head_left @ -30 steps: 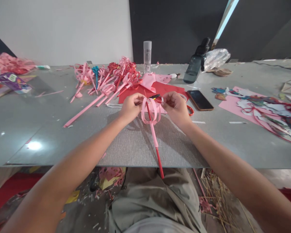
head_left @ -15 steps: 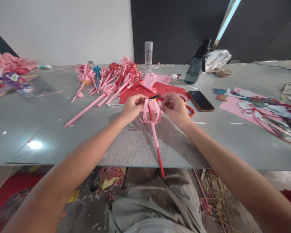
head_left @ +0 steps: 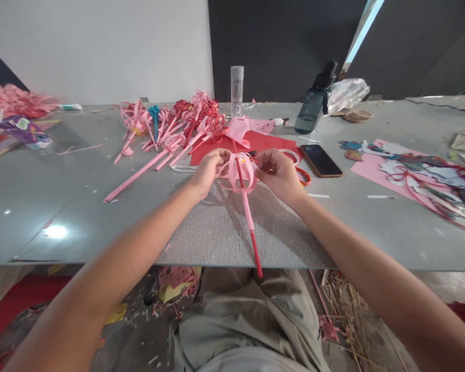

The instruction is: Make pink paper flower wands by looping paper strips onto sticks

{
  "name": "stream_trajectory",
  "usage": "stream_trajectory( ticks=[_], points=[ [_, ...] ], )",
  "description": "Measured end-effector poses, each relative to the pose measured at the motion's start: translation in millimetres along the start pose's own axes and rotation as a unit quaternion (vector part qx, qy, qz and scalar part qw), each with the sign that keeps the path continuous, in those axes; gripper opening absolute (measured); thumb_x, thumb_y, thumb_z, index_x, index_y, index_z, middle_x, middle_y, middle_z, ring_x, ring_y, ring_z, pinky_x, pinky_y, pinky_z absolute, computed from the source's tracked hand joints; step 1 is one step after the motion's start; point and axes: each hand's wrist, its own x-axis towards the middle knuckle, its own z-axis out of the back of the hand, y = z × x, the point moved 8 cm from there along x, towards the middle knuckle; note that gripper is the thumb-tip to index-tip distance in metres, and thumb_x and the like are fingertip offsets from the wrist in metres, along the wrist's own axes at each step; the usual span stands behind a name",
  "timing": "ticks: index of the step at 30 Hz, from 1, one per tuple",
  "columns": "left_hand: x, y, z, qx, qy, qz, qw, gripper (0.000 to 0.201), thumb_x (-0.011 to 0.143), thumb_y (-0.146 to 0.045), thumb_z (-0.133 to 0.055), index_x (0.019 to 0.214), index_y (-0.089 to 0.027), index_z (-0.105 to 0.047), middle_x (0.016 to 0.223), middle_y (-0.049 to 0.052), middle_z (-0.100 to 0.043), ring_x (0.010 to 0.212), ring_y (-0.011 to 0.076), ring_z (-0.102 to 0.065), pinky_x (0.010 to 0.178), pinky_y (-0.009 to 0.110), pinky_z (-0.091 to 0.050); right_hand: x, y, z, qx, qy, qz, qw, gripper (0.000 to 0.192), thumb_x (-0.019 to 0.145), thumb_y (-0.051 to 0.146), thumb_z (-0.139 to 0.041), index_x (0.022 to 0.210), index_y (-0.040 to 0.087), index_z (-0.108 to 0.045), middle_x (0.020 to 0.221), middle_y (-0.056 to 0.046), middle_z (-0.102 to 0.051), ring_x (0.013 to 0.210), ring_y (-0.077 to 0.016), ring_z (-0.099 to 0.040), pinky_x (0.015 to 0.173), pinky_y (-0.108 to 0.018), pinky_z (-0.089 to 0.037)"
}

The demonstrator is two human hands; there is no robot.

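Note:
Between my hands stands a pink paper-strip flower [head_left: 248,209], its loops bowed outward like a small cage around a red stick [head_left: 256,253]. A pink paper sleeve wraps the stick below the loops, and the stick's lower end reaches past the table's front edge. My left hand [head_left: 209,173] is closed at the loops' left side, fingers pinched on a paper strip. On the other side my right hand [head_left: 281,175] pinches a strip near the loops' upper right. The fingertips of both hands are partly hidden.
Behind lie red paper [head_left: 271,144], finished paper flowers [head_left: 194,121] and a clear capped tube [head_left: 237,90]. Orange-handled scissors [head_left: 305,177] and a phone [head_left: 321,160] are by my right hand. A dark bottle [head_left: 312,106] and pink sheet [head_left: 372,170] sit farther right.
The paper flower and its stick have shifted slightly up and away from me. My left hand has moved a little left, and the loops on that side spread wider. The right hand has barely moved.

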Motion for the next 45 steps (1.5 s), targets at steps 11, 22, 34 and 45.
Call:
stream_trajectory(
  ticks=[11,22,34,45],
  points=[
    [-3,-1,-15.9,0.004,0.098,-0.020,0.995,0.032,0.073,-0.010,-0.069,0.103,-0.021,-0.072,0.109,0.004,-0.077,0.090,0.0140,-0.072,0.079,0.025,-0.058,1,3,31,-0.061,-0.125,0.009,0.990,0.027,0.073,0.008,-0.059,0.095,0.023,-0.061,0.080,0.002,-0.055,0.072,-0.0148,-0.052,0.070,-0.033,-0.041],
    [-11,-16,-27.9,0.049,0.131,-0.083,0.987,0.030,0.084,-0.027,-0.077,0.112,-0.023,-0.068,0.123,0.007,-0.072,0.109,0.0189,-0.069,0.092,0.030,-0.056,0,17,9,-0.080,0.004,0.050,0.996,0.013,0.084,0.025,-0.067,0.097,0.023,-0.070,0.081,0.000,-0.062,0.074,-0.0157,-0.052,0.069,-0.032,-0.041],
    [-17,-30,-24.1,0.132,0.043,-0.148,0.979,0.023,0.089,-0.035,-0.073,0.100,-0.023,-0.057,0.082,0.000,-0.065,0.067,0.0131,-0.061,0.063,0.027,-0.049,1,-13,-11,0.072,0.092,-0.091,0.989,0.024,0.072,0.033,-0.079,0.091,0.021,-0.073,0.082,-0.003,-0.071,0.075,-0.0193,-0.061,0.068,-0.034,-0.050],
    [-11,-20,-20.9,0.178,0.033,-0.138,0.974,0.005,0.087,-0.021,-0.066,0.083,-0.018,-0.065,0.079,0.001,-0.064,0.070,0.0121,-0.056,0.065,0.027,-0.043,11,1,32,-0.106,-0.051,0.039,0.992,0.023,0.081,0.014,-0.058,0.098,0.022,-0.070,0.083,-0.001,-0.065,0.079,-0.0176,-0.061,0.077,-0.036,-0.047]
  ],
)
